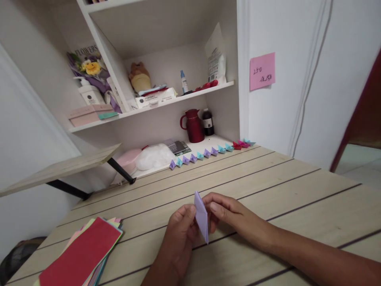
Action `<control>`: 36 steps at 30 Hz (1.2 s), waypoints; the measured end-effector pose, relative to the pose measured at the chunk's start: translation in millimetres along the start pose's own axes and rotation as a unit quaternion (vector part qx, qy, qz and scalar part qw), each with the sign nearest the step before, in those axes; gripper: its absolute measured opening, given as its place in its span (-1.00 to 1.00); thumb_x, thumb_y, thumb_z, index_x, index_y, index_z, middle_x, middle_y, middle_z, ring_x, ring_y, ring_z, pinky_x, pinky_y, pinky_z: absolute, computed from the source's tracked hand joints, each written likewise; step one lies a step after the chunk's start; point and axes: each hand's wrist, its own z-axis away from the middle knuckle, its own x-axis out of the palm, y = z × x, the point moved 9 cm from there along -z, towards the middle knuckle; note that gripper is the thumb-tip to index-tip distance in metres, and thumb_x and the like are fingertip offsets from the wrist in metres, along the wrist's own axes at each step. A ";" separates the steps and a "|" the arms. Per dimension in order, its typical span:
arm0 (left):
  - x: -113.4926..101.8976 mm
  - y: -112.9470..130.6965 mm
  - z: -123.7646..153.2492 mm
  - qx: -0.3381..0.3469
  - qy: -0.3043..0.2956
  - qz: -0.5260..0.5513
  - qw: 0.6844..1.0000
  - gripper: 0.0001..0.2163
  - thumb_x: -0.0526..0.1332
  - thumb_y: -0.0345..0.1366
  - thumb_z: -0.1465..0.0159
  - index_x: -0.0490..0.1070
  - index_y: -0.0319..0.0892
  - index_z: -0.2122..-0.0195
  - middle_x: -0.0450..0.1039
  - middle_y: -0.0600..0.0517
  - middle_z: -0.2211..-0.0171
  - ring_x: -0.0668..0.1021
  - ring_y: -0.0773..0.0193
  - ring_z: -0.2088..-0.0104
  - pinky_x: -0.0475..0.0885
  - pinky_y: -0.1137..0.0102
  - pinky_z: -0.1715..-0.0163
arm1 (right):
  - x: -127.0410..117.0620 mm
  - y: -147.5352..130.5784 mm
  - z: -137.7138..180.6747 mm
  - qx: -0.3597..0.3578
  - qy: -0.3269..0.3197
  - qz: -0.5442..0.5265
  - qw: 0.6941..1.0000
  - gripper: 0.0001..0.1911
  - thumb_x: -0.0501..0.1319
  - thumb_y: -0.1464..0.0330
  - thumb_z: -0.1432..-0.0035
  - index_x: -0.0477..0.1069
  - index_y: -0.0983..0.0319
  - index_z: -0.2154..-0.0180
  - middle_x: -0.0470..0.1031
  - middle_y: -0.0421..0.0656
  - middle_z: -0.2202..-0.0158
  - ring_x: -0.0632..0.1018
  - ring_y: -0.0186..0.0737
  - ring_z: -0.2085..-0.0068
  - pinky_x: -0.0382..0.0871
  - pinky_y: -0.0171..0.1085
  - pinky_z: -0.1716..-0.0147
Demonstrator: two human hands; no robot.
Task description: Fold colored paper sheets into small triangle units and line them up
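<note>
A folded piece of light purple paper (201, 217) stands on edge above the table, narrow side toward me. My left hand (183, 228) grips its left side between thumb and fingers. On the other side, my right hand (228, 210) curls its fingers against the paper, and its fingertips are partly hidden behind it. The right thumb lies near the paper's right edge. Beyond the hands, a row of small folded paper shapes (200, 155) in purple, light blue, red and pink runs along the table's far edge.
A stack of coloured paper with a red sheet (81, 254) on top lies at left. A raised wooden shelf (65, 167) on black brackets stands behind it. Farther back, a white cabinet holds a red jug (195, 126) and a dark bottle (207, 122). A pink note (262, 71) hangs on the wall.
</note>
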 end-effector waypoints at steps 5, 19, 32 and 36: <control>12.4 0.0 2.6 -0.022 -0.055 0.006 0.998 -0.74 0.25 -0.12 -0.21 0.43 -0.27 0.35 0.44 -0.02 0.46 0.46 0.31 0.45 0.30 0.42 0.38 | 2.9 0.4 -0.7 -0.004 -0.012 -0.022 1.000 -0.65 0.18 0.12 -0.19 0.41 0.24 0.13 0.43 -0.17 0.32 0.45 -0.28 0.33 0.40 -0.28 0.30; 16.1 -0.7 4.7 -0.041 -0.085 -0.028 0.995 -0.70 0.20 -0.09 -0.24 0.43 -0.26 0.40 0.44 -0.03 0.50 0.42 0.33 0.51 0.25 0.46 0.51 | 2.2 9.0 -1.6 0.020 -0.020 -0.069 0.997 -0.62 0.26 0.13 -0.12 0.42 0.24 0.12 0.46 -0.17 0.34 0.49 -0.28 0.34 0.42 -0.28 0.32; 17.4 2.2 4.4 -0.030 -0.093 -0.029 0.995 -0.71 0.17 -0.12 -0.27 0.44 -0.28 0.41 0.41 -0.02 0.52 0.44 0.32 0.49 0.29 0.45 0.46 | 2.6 10.8 -1.3 0.026 -0.017 -0.101 0.994 -0.67 0.25 0.18 -0.15 0.43 0.27 0.14 0.49 -0.17 0.38 0.51 -0.31 0.38 0.42 -0.28 0.33; 15.8 1.2 3.8 -0.033 -0.088 -0.020 0.995 -0.72 0.19 -0.14 -0.26 0.44 -0.28 0.42 0.41 -0.01 0.52 0.44 0.34 0.50 0.31 0.45 0.46 | 3.3 10.1 -1.2 0.032 -0.016 -0.104 0.994 -0.71 0.24 0.20 -0.17 0.43 0.27 0.16 0.48 -0.18 0.39 0.50 -0.31 0.39 0.42 -0.29 0.33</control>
